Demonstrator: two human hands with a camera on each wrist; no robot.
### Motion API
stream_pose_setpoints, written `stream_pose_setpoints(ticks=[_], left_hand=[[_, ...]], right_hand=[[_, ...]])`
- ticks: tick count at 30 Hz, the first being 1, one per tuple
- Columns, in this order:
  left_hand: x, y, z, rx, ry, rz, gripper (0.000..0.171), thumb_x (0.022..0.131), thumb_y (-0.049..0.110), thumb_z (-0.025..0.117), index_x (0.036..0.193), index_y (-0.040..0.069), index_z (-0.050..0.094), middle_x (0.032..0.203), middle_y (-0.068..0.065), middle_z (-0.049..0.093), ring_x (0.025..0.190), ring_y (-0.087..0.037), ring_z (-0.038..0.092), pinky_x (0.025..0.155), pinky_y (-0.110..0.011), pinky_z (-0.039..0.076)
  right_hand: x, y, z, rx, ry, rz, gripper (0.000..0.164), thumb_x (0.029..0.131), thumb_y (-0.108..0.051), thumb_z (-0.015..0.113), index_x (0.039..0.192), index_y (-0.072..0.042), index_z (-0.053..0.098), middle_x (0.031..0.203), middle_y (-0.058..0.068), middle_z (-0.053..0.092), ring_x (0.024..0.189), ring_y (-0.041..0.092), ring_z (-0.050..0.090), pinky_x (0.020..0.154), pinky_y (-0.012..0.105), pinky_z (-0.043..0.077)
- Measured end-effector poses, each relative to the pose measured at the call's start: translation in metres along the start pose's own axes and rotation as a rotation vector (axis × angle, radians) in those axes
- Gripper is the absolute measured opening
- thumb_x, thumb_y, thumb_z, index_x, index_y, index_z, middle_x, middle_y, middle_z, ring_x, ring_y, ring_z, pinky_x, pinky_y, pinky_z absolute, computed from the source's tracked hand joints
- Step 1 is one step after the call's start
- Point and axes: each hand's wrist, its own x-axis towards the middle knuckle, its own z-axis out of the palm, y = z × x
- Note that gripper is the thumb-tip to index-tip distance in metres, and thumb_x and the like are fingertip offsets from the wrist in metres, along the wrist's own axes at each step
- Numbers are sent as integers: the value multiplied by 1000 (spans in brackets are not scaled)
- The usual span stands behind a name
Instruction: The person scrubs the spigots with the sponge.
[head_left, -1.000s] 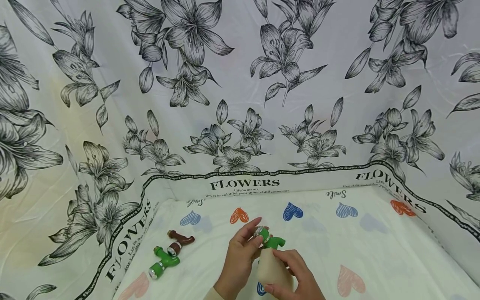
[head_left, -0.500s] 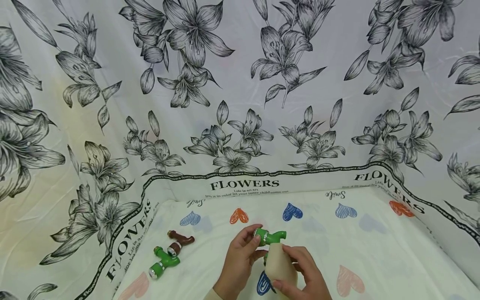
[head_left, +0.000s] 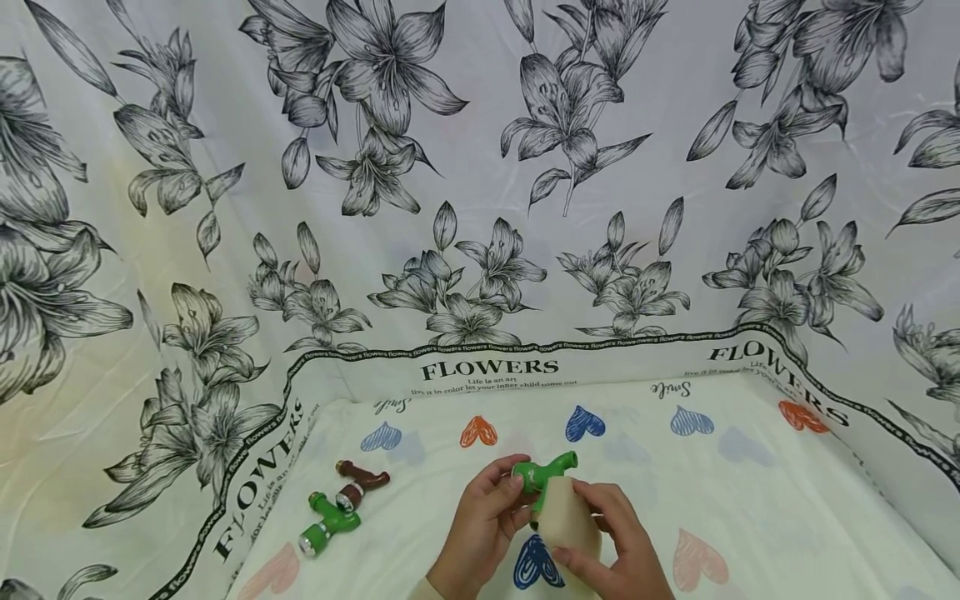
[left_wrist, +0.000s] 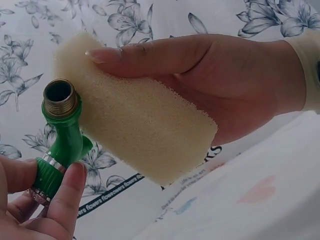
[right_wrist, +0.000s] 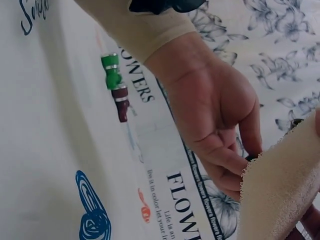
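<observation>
My left hand (head_left: 478, 521) pinches a green tap (head_left: 534, 477) by its knob end, above the cloth-covered surface. The tap's brass threaded inlet (left_wrist: 60, 97) faces the camera in the left wrist view. A cream sponge (head_left: 568, 521) is in the grip of my right hand (head_left: 622, 533), thumb on one broad side and fingers on the other. It lies right beside the tap and covers part of it in the head view; whether they touch I cannot tell. In the right wrist view the sponge (left_wrist: 135, 110) hides nearly all of the tap.
A second green tap (head_left: 327, 523) and a brown tap (head_left: 363, 485) lie close together at the left on the white heart-print cloth (head_left: 435, 475). A flower-print curtain (head_left: 480, 275) rises behind and along the sides.
The held green tap has turned, so its spout end points further up and right. My right hand and the sponge have shifted slightly right and up. The taps on the cloth stay put.
</observation>
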Motion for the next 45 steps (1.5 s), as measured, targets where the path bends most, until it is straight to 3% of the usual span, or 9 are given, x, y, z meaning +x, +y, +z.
stream_pose_setpoints(ticks=[8, 13, 21, 33, 37, 41, 45], left_hand=[[-1, 2, -1, 15, -17, -28, 36, 111, 9, 61, 144, -5, 57, 126, -17, 68, 103, -20, 71, 83, -25, 61], [-2, 3, -1, 20, -26, -36, 36, 111, 10, 62, 144, -4, 57, 129, -19, 69, 107, -23, 73, 92, -32, 63], [-1, 2, -3, 6, -20, -48, 34, 111, 7, 62, 143, -4, 57, 127, -20, 68, 109, -26, 75, 99, -40, 59], [0, 5, -1, 18, 4, -35, 34, 111, 5, 63, 143, -4, 57, 126, -21, 68, 109, -27, 75, 99, -40, 59], [-1, 6, 0, 31, 5, -28, 34, 110, 5, 63, 143, -5, 57, 126, -21, 68, 108, -27, 75, 98, -40, 60], [-2, 7, 0, 34, -6, -26, 35, 110, 5, 63, 143, -5, 57, 125, -21, 68, 109, -27, 75, 98, -40, 60], [-3, 9, 0, 48, -1, -21, 35, 110, 5, 64, 143, -4, 57, 125, -21, 68, 108, -28, 75, 98, -39, 60]], right_hand=[[9, 5, -4, -32, 40, 69, 63, 88, -19, 94, 145, -15, 66, 124, -7, 62, 109, 14, 60, 86, 31, 59], [13, 9, -7, -100, 42, 125, 65, 88, -27, 95, 146, -19, 66, 126, -11, 61, 114, 13, 59, 92, 32, 57], [13, 13, -8, -192, 70, 52, 67, 86, -23, 97, 146, -21, 67, 127, -14, 60, 116, 12, 57, 92, 33, 58], [13, 9, -5, -244, 104, 45, 68, 87, -24, 97, 147, -19, 66, 128, -9, 59, 116, 15, 56, 92, 33, 58], [14, 12, -3, -269, 162, 25, 70, 85, -19, 97, 147, -15, 65, 127, -6, 59, 112, 13, 56, 90, 30, 57], [16, 13, -3, -232, 180, 98, 65, 92, -24, 93, 149, -12, 63, 129, -2, 60, 110, 15, 57, 90, 27, 54], [15, 9, -2, -136, 121, 166, 61, 96, -28, 88, 150, -13, 62, 131, -2, 60, 112, 17, 59, 92, 30, 54]])
